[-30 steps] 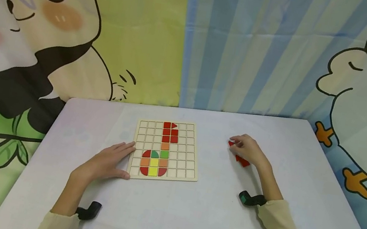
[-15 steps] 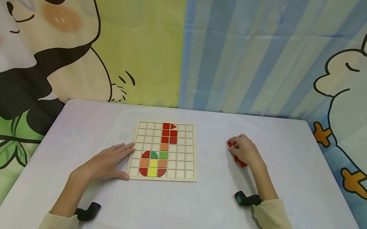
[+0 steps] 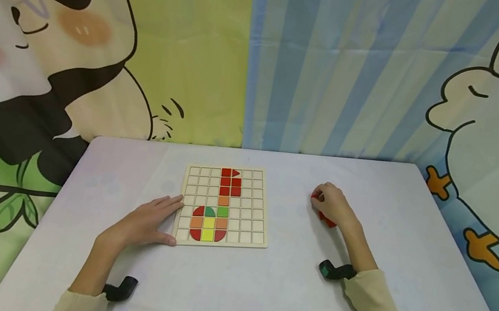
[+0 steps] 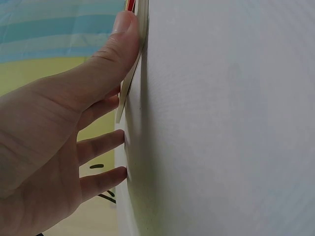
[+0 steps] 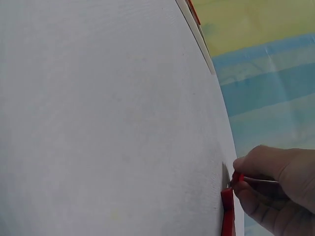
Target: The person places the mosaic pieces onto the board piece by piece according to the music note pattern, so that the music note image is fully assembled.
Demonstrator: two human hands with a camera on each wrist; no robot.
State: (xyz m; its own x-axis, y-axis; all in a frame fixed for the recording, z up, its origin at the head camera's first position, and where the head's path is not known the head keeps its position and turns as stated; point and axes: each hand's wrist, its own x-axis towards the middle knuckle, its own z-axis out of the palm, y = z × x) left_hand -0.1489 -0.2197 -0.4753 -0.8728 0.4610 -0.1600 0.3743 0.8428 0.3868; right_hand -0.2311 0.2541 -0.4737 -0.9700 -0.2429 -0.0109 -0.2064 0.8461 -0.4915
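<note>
A square wooden grid board [image 3: 246, 235] lies left of the table's middle, with red, orange, yellow and green pieces set in several cells. Along its left edge rests my left hand [image 3: 146, 221], fingers spread and thumb at the near corner; the left wrist view shows the thumb against the board's rim. Out to the right, my right hand [image 3: 335, 203] pinches a small red piece [image 5: 237, 177] between thumb and fingertips. Other red pieces [image 5: 228, 211] lie on the table just under that hand, partly hidden by it in the head view.
The white-covered table [image 3: 226, 294] ends at a cartoon-printed curtain [image 3: 304, 65] behind and at the sides. Black wrist devices [image 3: 122, 288] sit on both forearms. White tabletop separates the board from the red pieces.
The right hand stays over the red pieces, its fingers drawing slightly closer round the small one. My left hand and the board hold their places; the head view shifts a little.
</note>
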